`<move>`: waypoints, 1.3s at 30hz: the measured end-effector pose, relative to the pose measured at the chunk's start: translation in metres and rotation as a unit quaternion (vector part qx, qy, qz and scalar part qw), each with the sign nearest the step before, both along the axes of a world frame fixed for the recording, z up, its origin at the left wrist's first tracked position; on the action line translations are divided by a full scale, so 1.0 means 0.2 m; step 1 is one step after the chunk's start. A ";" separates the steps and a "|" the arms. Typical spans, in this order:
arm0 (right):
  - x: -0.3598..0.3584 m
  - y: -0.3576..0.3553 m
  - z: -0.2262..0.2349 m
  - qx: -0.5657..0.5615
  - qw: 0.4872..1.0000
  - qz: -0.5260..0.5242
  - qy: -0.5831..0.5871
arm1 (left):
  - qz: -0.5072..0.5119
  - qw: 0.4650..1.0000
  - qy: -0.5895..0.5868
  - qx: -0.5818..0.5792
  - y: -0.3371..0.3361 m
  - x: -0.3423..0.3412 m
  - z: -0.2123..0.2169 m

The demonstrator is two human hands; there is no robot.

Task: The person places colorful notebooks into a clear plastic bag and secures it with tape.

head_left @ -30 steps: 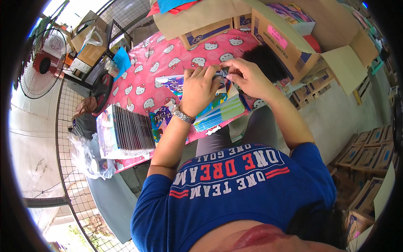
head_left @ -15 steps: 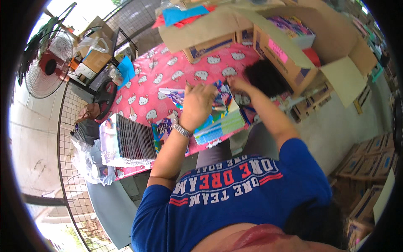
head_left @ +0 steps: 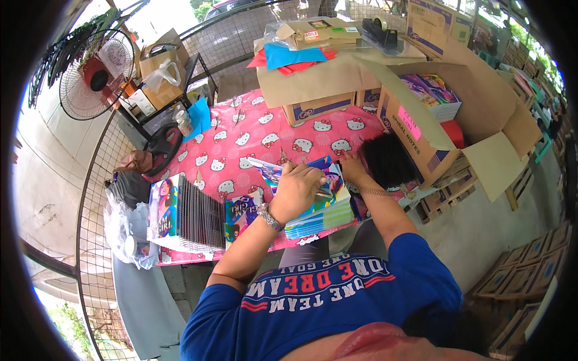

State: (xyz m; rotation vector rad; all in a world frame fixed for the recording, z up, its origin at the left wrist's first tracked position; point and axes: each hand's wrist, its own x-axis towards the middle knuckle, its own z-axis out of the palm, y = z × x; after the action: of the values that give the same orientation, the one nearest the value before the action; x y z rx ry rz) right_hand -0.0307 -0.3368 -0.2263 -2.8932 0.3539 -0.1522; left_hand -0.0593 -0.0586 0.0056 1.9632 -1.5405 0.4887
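Pink printed tablecloth [head_left: 241, 157], plastic-looking. At its near edge, before the person, we note a stack of glossy-covered notebooks [head_left: 319, 223], page edges facing the body. The left hand [head_left: 298, 188] lies over the top cover, fingers loosely bent; whether they pinch anything, we cannot tell. The right hand [head_left: 354, 169] is between the stack and a black bristly heap [head_left: 388, 161], fingers partly extended — what they hold, if anything, we cannot tell. We judge the covers slick and bendable, the stack weighty and apt to slide — best gripped by opposite edges, sparing the corners.
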 end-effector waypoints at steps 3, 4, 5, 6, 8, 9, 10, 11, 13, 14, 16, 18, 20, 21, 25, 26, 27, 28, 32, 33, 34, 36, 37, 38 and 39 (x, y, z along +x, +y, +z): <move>-0.04 0.00 -0.01 -0.002 1.000 -0.024 -0.013 | 0.005 1.000 0.000 0.001 0.01 -0.01 0.02; -0.05 0.01 0.01 -0.017 1.000 -0.010 -0.007 | 0.007 1.000 -0.003 0.001 0.02 -0.02 0.03; -0.07 0.01 0.04 -0.033 0.999 0.003 -0.001 | 0.005 1.000 0.018 0.024 0.02 0.00 0.02; -0.07 0.00 0.10 -0.019 0.999 -0.021 0.038 | 0.004 0.998 0.038 0.046 0.03 0.02 0.00; -0.08 0.01 0.27 0.025 0.995 -0.093 0.024 | 0.062 0.996 0.022 0.059 0.03 0.00 -0.01; -0.08 0.06 0.39 0.048 0.991 -0.124 0.019 | 0.123 0.991 -0.015 0.049 0.05 -0.04 -0.01; -0.10 0.13 0.56 0.089 0.986 -0.132 -0.053 | 0.185 0.981 -0.051 0.037 0.06 -0.07 -0.02; -0.12 0.08 0.70 0.336 0.938 -0.026 -0.079 | 0.200 0.979 -0.031 0.027 0.04 -0.07 -0.04; -0.21 0.13 0.95 0.637 0.743 0.198 -0.058 | 0.245 0.969 0.011 0.016 0.04 -0.05 -0.10; -0.31 0.23 1.12 0.700 0.647 0.301 -0.016 | 0.241 0.970 0.029 0.028 0.05 -0.05 -0.11; -0.38 0.24 1.20 0.634 0.662 0.398 0.045 | 0.198 0.979 0.027 0.039 0.03 -0.04 -0.10; -0.36 0.19 1.22 0.362 0.848 0.375 0.098 | 0.173 0.984 0.017 0.038 0.02 -0.06 -0.08; -0.42 0.19 1.21 0.631 0.649 0.418 0.079 | 0.160 0.986 0.029 0.035 0.02 -0.06 -0.06; -0.44 0.20 1.20 0.743 0.514 0.423 0.067 | 0.156 0.986 0.037 0.039 0.03 -0.07 -0.06; -0.38 0.21 1.21 0.540 0.772 0.318 0.105 | 0.135 0.989 0.035 0.043 0.03 -0.04 -0.03; -0.40 0.23 1.21 0.708 0.595 0.373 0.078 | 0.135 0.989 0.040 0.051 0.05 -0.03 -0.03; -0.40 0.22 1.19 0.669 0.647 0.349 0.107 | 0.131 0.988 0.050 0.062 0.05 -0.04 -0.03; -0.38 0.21 1.17 0.626 0.696 0.324 0.136 | 0.127 0.989 0.055 0.058 0.05 -0.04 -0.04; -0.38 0.25 1.22 0.676 0.615 0.397 0.089 | 0.126 0.989 0.059 0.050 0.05 -0.01 -0.03; -0.43 0.27 1.22 0.753 0.510 0.414 0.041 | 0.124 0.989 0.064 0.056 0.05 -0.03 -0.05; -0.40 0.24 1.17 0.716 0.596 0.359 0.058 | 0.123 0.988 0.075 0.048 0.05 -0.03 -0.05; -0.33 0.22 1.16 0.604 0.708 0.346 0.117 | 0.118 0.988 0.094 0.029 0.03 -0.02 -0.03; -0.31 0.21 1.18 0.539 0.758 0.336 0.145 | 0.119 0.988 0.094 0.030 0.03 -0.02 -0.03; -0.35 0.21 1.17 0.675 0.637 0.355 0.116 | 0.121 0.988 0.095 0.031 0.04 -0.02 -0.04; -0.39 0.26 1.19 0.757 0.518 0.393 0.066 | 0.126 0.987 0.098 0.033 0.05 -0.03 -0.05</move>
State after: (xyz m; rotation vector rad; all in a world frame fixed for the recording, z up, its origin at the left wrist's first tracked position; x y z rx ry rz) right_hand -0.1078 -0.2849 0.0108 -1.0170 -0.5928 0.3685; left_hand -0.0658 -0.0481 -0.0052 2.1990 -1.2080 0.3369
